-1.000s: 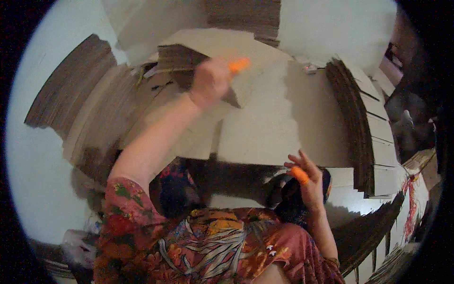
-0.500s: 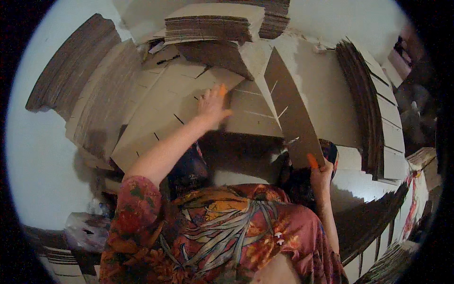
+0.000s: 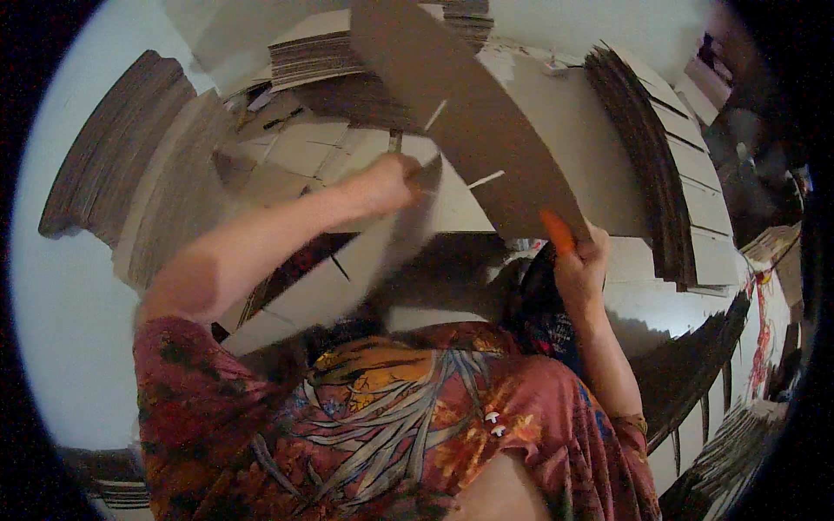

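My right hand, an orange cover on its thumb, grips the lower end of a long brown slotted cardboard strip. Two pale slots show in that strip, which tilts up and away to the left. My left hand is closed on the edge of another slotted cardboard strip, lifted and slanting down toward my lap, partly smeared by motion. Its fingertips are hard to make out. Behind the hands lie more slotted cardboard pieces on the work surface.
Tall stacks of cardboard strips stand at the left and far side. Another leaning stack is at the right beside a broad cardboard sheet. More cardboard lies low on the right.
My left hand has gone from lying spread on the cardboard to closing on a strip and lifting it. My right hand has raised its strip up and to the left.
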A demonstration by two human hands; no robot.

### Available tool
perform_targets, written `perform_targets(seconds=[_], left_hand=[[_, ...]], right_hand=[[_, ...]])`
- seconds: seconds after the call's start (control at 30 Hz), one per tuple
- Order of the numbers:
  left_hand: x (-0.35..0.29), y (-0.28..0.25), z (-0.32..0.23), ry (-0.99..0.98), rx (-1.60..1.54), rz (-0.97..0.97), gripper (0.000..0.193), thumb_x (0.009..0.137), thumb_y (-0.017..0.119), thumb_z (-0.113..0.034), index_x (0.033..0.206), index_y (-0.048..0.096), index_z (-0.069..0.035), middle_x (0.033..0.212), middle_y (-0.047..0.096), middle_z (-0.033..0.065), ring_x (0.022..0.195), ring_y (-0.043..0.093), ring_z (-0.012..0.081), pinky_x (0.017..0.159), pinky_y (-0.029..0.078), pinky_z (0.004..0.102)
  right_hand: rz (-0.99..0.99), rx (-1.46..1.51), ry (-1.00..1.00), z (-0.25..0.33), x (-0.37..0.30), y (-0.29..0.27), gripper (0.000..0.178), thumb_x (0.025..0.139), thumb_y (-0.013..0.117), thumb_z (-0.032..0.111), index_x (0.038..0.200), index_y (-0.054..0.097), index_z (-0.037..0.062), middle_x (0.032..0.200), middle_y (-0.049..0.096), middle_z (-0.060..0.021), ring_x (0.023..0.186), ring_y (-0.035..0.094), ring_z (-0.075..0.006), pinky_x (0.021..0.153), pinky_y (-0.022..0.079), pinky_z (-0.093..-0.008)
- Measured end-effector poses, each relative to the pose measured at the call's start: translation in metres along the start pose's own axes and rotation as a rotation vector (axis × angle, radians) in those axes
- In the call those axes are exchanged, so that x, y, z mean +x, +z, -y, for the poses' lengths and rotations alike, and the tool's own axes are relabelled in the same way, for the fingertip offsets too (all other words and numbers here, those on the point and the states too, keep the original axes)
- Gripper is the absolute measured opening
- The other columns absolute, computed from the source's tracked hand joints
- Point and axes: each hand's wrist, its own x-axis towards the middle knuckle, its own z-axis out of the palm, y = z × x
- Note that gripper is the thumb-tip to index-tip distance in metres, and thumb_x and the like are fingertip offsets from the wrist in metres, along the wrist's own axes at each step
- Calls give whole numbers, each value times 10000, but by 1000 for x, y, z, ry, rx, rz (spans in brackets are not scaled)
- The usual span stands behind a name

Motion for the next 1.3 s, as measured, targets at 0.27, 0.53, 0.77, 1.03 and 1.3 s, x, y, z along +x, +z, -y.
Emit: perform_targets(seconds=[0.27,0.53,0.77,1.03,1.3], left_hand=[[-33,31,-61,304,456,126,140,690,551,-45,798,578,39,734,587,239,792,595,392,699,486,434],[-13,38,-42,223,-26,222,212,764,619,-120,897,583,42,723,599,149,606,537,205,575,448,328],[-16,37,-23,-169,-768,289,236,850,574,-207,885,587,26,713,542,2,680,463,76,568,393,287],[23,16,225,-377,318,-417,528,842,545,-360,1213,441,0,1244,459,199,1156,439,336,920,395,394],[60,-6,285,-684,762,-202,426,857,482,-282,1188,486,-13,1191,523,178,1105,512,301,890,436,401]], right_hand=[[182,-94,239,2,6,-15,217,828,634,162,963,636,-8,732,640,-66,618,488,-73,542,410,-264],[182,-252,80,-35,-7,-4,139,810,621,105,876,620,-18,646,581,-203,552,525,-168,530,420,-330],[309,-291,285,-59,-9,14,125,798,605,64,905,634,6,750,615,-228,699,644,-224,615,469,-326],[338,-642,-345,4,42,31,572,729,670,126,1234,435,-3,1205,512,-188,1152,463,-341,838,470,-378],[690,-949,-163,12,60,53,595,698,577,79,1260,393,10,1001,561,-204,882,575,-359,781,482,-421]])
